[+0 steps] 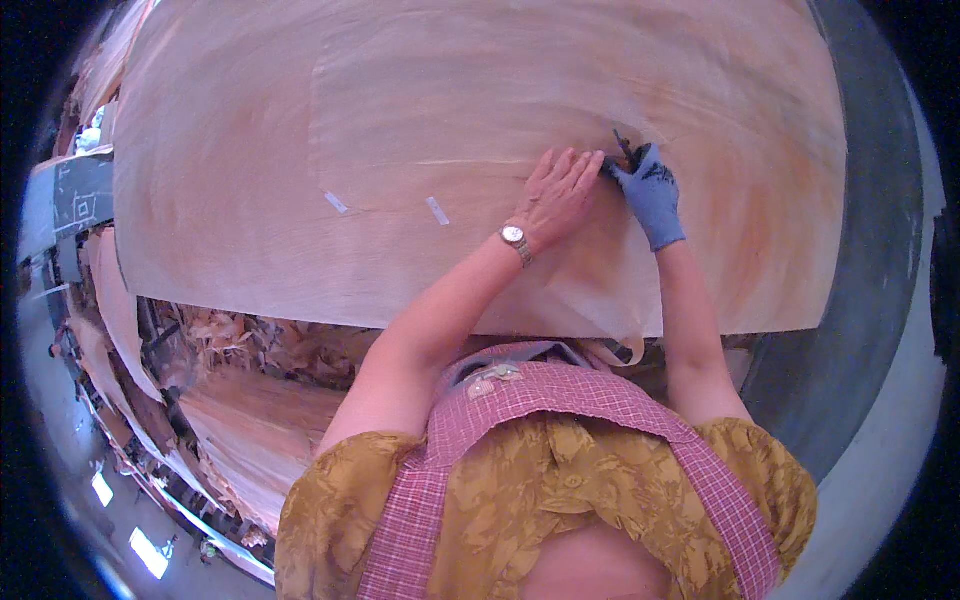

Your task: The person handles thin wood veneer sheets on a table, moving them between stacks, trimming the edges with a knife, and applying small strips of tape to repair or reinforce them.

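Observation:
A wide sheet of pale, reddish-brown wood veneer lies spread out before me. My left hand, bare with a metal wristwatch at the wrist, presses on it with its fingers stretched out flat. Just to the right, my right hand wears a blue glove with dark fingertips. It is closed around a slim dark tool whose end sticks up past the fingers; its working end is hidden. The two hands nearly touch. Small pale tape strips are on the sheet left of my left hand, near a fine crack.
Torn veneer scraps are heaped beneath the sheet's near edge at the left. More stacked veneer lies below them. A dark surface runs along the right side. A grey-green panel with chalk marks stands at the far left.

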### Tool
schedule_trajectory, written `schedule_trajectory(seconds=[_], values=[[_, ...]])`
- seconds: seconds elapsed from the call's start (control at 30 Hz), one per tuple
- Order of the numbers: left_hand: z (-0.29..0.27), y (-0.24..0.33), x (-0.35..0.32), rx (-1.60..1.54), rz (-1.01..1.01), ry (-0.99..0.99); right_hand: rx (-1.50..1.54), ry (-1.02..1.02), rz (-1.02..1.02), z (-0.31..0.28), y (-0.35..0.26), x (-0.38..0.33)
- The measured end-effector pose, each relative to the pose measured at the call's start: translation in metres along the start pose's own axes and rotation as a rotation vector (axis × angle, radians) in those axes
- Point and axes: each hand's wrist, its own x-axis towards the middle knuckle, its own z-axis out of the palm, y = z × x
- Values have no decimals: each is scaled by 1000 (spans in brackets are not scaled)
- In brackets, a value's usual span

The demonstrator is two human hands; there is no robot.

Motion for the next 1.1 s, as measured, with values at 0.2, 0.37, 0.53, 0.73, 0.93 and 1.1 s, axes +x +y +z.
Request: schedule_trajectory(seconds=[0.2,0.37,0.53,0.73,0.93,1.1], values=[[1,-1,1,73,4,-39,241,-6,-77,-22,0,-18],[-10,-37,-3,-161,-153,135,345,-27,-195,-42,-33,8],[-83,-131,-52,179,-536,293,129,-113,-584,-33,-121,42],[-107,-194,-95,118,-630,331,-146,-192,-1053,28,-281,93],[-99,-211,-101,110,-634,489,-403,-325,-1633,102,-417,119],[-98,-214,-101,82,-679,486,-548,-428,-1930,137,-455,119]])
